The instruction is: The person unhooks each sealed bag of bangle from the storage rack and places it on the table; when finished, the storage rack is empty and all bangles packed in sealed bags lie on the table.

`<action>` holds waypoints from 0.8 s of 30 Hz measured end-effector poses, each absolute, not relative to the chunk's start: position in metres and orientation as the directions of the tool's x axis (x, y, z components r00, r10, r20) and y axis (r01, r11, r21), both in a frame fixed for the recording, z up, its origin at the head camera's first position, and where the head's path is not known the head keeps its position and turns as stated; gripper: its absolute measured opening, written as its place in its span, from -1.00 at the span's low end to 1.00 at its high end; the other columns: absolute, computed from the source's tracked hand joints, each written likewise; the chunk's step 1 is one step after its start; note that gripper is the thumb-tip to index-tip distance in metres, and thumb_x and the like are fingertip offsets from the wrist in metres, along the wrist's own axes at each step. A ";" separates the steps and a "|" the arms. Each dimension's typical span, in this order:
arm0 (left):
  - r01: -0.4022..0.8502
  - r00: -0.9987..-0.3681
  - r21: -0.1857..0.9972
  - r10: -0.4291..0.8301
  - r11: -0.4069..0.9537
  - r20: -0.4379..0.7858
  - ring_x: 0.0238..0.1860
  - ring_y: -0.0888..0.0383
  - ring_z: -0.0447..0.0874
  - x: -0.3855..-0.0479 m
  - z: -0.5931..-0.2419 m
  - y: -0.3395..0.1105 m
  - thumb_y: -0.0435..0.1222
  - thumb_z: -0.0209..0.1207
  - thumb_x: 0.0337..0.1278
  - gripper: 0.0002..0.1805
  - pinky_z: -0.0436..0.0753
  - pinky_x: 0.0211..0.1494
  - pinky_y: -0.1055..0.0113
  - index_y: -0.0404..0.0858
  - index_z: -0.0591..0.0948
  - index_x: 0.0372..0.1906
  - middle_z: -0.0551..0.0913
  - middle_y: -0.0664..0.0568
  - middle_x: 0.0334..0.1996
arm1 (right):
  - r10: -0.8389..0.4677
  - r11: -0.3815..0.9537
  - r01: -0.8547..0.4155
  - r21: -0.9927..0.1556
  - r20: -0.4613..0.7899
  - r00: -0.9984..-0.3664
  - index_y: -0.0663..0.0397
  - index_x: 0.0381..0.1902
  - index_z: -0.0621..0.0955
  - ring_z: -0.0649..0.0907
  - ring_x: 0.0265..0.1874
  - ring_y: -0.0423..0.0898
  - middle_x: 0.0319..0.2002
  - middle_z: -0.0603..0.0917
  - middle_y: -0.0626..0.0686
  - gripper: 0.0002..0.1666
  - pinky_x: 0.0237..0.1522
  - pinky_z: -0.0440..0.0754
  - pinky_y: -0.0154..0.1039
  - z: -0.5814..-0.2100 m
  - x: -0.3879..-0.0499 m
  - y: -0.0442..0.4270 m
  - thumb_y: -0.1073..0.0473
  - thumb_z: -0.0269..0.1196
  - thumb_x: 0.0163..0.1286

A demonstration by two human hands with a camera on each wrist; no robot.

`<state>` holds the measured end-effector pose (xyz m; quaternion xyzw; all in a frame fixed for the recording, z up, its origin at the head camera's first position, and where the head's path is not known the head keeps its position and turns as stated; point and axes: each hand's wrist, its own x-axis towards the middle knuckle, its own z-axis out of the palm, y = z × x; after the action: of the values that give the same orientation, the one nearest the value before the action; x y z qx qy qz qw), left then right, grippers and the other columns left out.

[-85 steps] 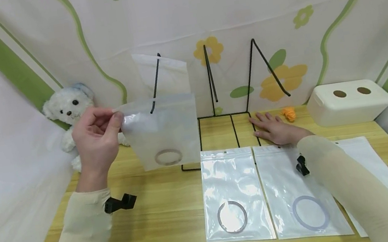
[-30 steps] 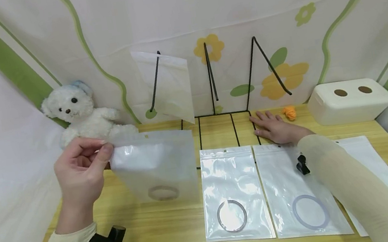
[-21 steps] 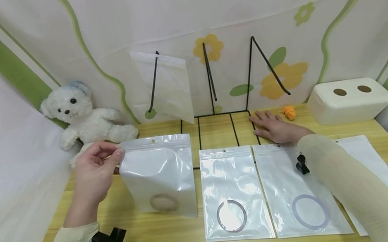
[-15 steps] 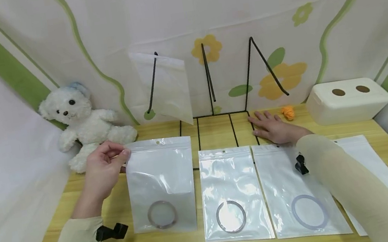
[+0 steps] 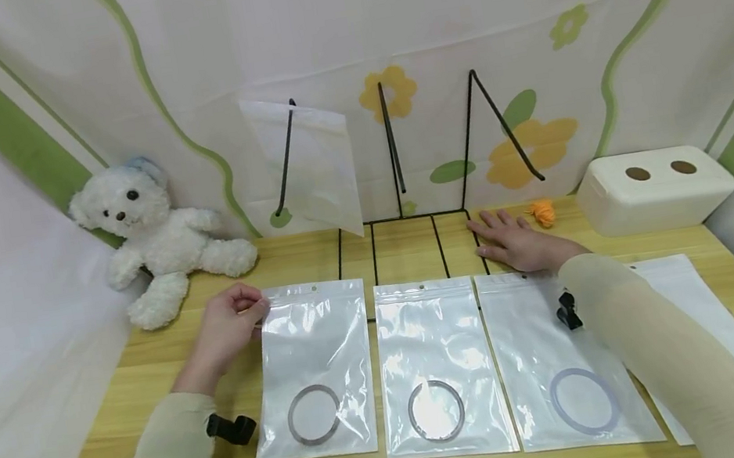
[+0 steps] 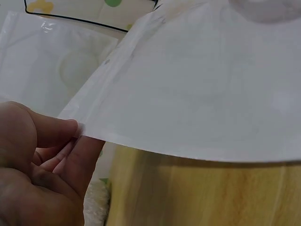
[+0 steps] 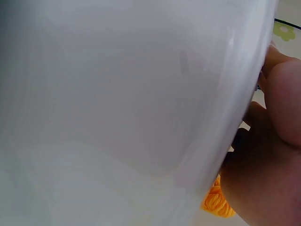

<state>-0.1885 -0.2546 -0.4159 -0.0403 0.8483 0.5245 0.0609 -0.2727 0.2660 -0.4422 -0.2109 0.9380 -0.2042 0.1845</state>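
Observation:
In the head view, my left hand [image 5: 226, 331] pinches the top left corner of a white, clear-fronted zip bag [image 5: 315, 339] that lies on the table's left part. A brownish ring [image 5: 291, 422] shows inside it, bangle-like. Thumb and finger grip the corner of the bag [image 6: 188, 94] in the left wrist view too. My right hand [image 5: 517, 244] rests with spread fingers on the right edge of the black wire rack [image 5: 437, 238]. To the right lie a second zip bag [image 5: 433, 338] with a similar ring and a third bag [image 5: 534, 346] with a pale lilac ring.
Another white bag [image 5: 322, 164] hangs on the rack's left prong. Partly under my right arm lies a further white bag [image 5: 701, 321]. A white teddy bear [image 5: 155, 237] sits at the left; an orange yarn bundle [image 5: 542, 214] and a cream box [image 5: 653, 190] stand back right.
My left hand has brought the pinched bag off the rack's left prong and down onto the table, left of the other bags. My right hand has stayed on the rack.

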 end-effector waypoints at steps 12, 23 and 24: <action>-0.111 -0.986 0.780 0.029 0.615 -0.163 -0.29 0.15 0.73 -0.194 -0.430 -0.251 -0.39 0.22 0.55 -0.79 0.75 -0.25 0.33 -0.51 0.66 0.02 0.76 -0.24 -0.20 | -0.474 0.822 -0.314 -0.476 -0.264 -0.840 0.02 0.80 -0.01 -0.30 0.70 0.52 0.76 -0.25 0.36 -0.17 0.63 -0.37 0.55 -0.442 -0.274 0.267 -0.18 -0.08 0.81; -0.141 -0.979 0.740 0.020 0.658 -0.204 -0.27 0.10 0.77 -0.195 -0.430 -0.250 -0.34 0.23 0.57 -0.76 0.76 -0.21 0.31 -0.47 0.71 0.06 0.80 -0.24 -0.16 | -0.482 0.820 -0.324 -0.472 -0.263 -0.836 0.04 0.80 -0.02 -0.31 0.69 0.53 0.76 -0.25 0.38 -0.18 0.62 -0.37 0.56 -0.445 -0.277 0.268 -0.14 -0.08 0.82; -0.143 -0.978 0.738 0.021 0.659 -0.208 -0.27 0.10 0.78 -0.195 -0.430 -0.250 -0.33 0.23 0.57 -0.75 0.75 -0.21 0.31 -0.46 0.71 0.06 0.80 -0.23 -0.16 | -0.482 0.820 -0.325 -0.471 -0.263 -0.836 0.04 0.80 -0.02 -0.31 0.69 0.53 0.76 -0.25 0.38 -0.18 0.62 -0.37 0.57 -0.446 -0.277 0.269 -0.14 -0.08 0.82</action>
<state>-0.1951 -0.2496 -0.4296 -0.0336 0.9053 0.4115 0.0995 -0.2770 0.2686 -0.4455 -0.2159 0.9351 -0.2082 0.1886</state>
